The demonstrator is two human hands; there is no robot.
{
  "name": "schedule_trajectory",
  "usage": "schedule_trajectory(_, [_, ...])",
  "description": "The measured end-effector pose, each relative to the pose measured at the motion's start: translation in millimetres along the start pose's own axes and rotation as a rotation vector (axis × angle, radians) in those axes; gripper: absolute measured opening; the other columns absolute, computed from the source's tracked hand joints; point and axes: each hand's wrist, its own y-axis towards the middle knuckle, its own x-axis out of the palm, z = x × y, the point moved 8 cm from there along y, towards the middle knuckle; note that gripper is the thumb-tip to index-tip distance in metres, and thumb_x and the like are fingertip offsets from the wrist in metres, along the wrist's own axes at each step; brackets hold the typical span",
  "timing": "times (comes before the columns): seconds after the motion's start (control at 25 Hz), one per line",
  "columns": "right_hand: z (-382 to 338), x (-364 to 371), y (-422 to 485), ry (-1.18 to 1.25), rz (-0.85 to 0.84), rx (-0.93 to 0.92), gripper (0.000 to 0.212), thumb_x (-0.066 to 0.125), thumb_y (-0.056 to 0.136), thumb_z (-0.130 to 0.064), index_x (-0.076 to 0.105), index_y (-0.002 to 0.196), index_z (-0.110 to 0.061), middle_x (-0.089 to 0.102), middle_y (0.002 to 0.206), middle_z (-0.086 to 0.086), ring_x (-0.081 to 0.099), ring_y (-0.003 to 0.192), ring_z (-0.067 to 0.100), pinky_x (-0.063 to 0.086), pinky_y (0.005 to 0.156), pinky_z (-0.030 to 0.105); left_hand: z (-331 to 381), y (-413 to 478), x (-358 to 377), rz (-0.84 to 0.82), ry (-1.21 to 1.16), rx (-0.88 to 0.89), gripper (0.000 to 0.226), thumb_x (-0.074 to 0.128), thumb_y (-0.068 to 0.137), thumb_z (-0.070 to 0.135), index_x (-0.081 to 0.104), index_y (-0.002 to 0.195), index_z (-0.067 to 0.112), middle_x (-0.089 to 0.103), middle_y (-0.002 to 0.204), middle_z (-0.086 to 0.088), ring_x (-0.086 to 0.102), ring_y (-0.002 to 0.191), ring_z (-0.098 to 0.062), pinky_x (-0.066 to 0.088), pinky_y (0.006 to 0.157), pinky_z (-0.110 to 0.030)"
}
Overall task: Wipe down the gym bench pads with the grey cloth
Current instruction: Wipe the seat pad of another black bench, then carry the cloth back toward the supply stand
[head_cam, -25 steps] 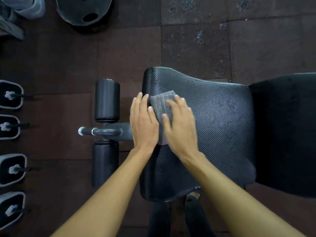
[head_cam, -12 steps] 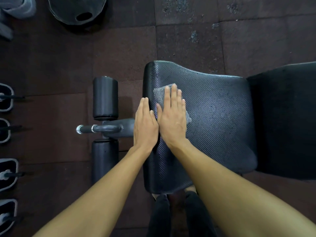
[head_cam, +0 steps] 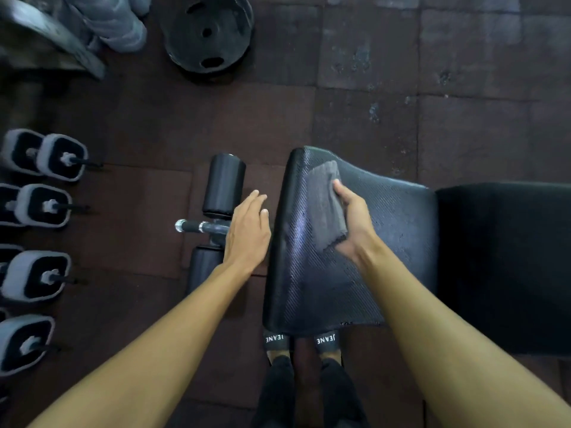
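Where the textured black seat pad [head_cam: 392,248] of the counter fills the middle of the view, the grey cloth [head_cam: 326,208] is seen over its upper left part. The cloth is gripped along its three o'clock edge by the right hand [head_cam: 355,223], the thumb laid on top and the fingers mostly hidden behind the fabric. The left hand [head_cam: 247,233] is held flat, fingers straight and nothing in it, just off the pad's edge at nine o'clock, above a chrome-tipped bar [head_cam: 191,226]; whether anything is touched by it cannot be told. Two black foam rollers [head_cam: 224,186] are mounted across that bar. A darker back pad [head_cam: 509,267] adjoins the seat pad at three o'clock. The floor [head_cam: 370,112] is laid with dark brown rubber tiles, speckled pale toward one o'clock. A black weight plate [head_cam: 207,32] lies at eleven o'clock, and dumbbells [head_cam: 46,205] are ranged along nine o'clock
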Motion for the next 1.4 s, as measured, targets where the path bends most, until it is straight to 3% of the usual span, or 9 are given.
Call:
schedule_trajectory(0.2, [-14,119,-96,-0.181,-0.341,0.079,0.026,0.06,0.092,-0.014,0.061,0.117,-0.02,0.066,0.09,0.004,0.063,0.073,0.019,0.053,0.064,0.034,2,-70,-143,0.116,0.065,-0.161,0.04,0.04,0.102,0.018,0.05,0.141,0.014,0.041,0.152,-0.002,0.036,0.139,-0.021,0.026,0.117,-0.035])
schedule_trajectory(0.36, [20,234,-165,-0.476,-0.514,0.124,0.034,0.065,0.085,0.001,0.063,0.114,-0.017,0.068,0.107,0.02,0.067,0.091,0.036,0.053,0.088,0.056,-39,-159,-253,0.225,0.066,-0.361,0.036,0.043,0.1,0.018,0.056,0.133,0.014,0.047,0.146,-0.003,0.042,0.133,-0.023,0.03,0.112,-0.032])
schedule_trajectory(0.44, [58,293,-203,-0.592,-0.609,0.165,0.033,0.066,0.085,0.0,0.064,0.113,-0.017,0.068,0.108,0.022,0.065,0.094,0.038,0.05,0.091,0.062,-70,-218,-305,0.319,0.043,-0.462,0.034,0.044,0.1,0.018,0.058,0.131,0.014,0.048,0.144,-0.003,0.044,0.131,-0.024,0.032,0.11,-0.032])
schedule_trajectory(0.56, [143,378,-275,-0.738,-0.803,0.254,0.029,0.063,0.09,-0.002,0.063,0.114,-0.017,0.07,0.1,0.016,0.068,0.083,0.032,0.057,0.078,0.051,-125,-324,-374,0.484,-0.001,-0.644,0.031,0.045,0.1,0.02,0.059,0.127,0.016,0.052,0.14,-0.002,0.046,0.129,-0.023,0.038,0.108,-0.036])
schedule_trajectory(0.72, [275,462,-379,-1.0,-1.059,0.337,0.039,0.069,0.088,-0.003,0.059,0.123,-0.016,0.069,0.108,0.015,0.067,0.095,0.034,0.055,0.086,0.055,-203,-479,-437,0.682,-0.045,-0.861,0.031,0.045,0.101,0.021,0.059,0.128,0.017,0.053,0.138,-0.002,0.049,0.127,-0.023,0.042,0.104,-0.041])
schedule_trajectory(0.88, [422,518,-478,-1.218,-1.236,0.39,0.042,0.069,0.088,-0.001,0.057,0.125,-0.015,0.07,0.107,0.013,0.069,0.095,0.032,0.058,0.084,0.05,-283,-634,-474,0.833,-0.095,-1.058,0.031,0.047,0.1,0.022,0.06,0.128,0.018,0.056,0.135,-0.002,0.052,0.124,-0.022,0.044,0.102,-0.041])
schedule_trajectory(1.04, [556,543,-567,-1.38,-1.387,0.437,0.044,0.067,0.088,0.001,0.055,0.126,-0.017,0.069,0.106,0.009,0.069,0.09,0.026,0.06,0.077,0.042,-343,-771,-485,0.884,-0.134,-1.223,0.034,0.047,0.099,0.025,0.056,0.131,0.021,0.06,0.129,-0.005,0.054,0.119,-0.025,0.046,0.098,-0.042])
schedule_trajectory(1.24, [703,557,-665,-1.507,-1.539,0.551,0.036,0.064,0.089,0.004,0.057,0.117,-0.019,0.068,0.108,0.011,0.067,0.095,0.028,0.058,0.084,0.046,-400,-923,-481,1.004,-0.233,-1.439,0.038,0.045,0.099,0.026,0.052,0.136,0.021,0.058,0.131,-0.004,0.054,0.12,-0.024,0.046,0.1,-0.043])
schedule_trajectory(1.4, [823,562,-736,-1.648,-1.662,0.574,0.043,0.065,0.089,0.003,0.055,0.127,-0.015,0.068,0.114,0.012,0.066,0.105,0.031,0.055,0.093,0.049,-449,-1039,-474,1.113,-0.279,-1.617,0.039,0.046,0.099,0.027,0.051,0.137,0.023,0.059,0.129,-0.001,0.055,0.117,-0.023,0.046,0.097,-0.041])
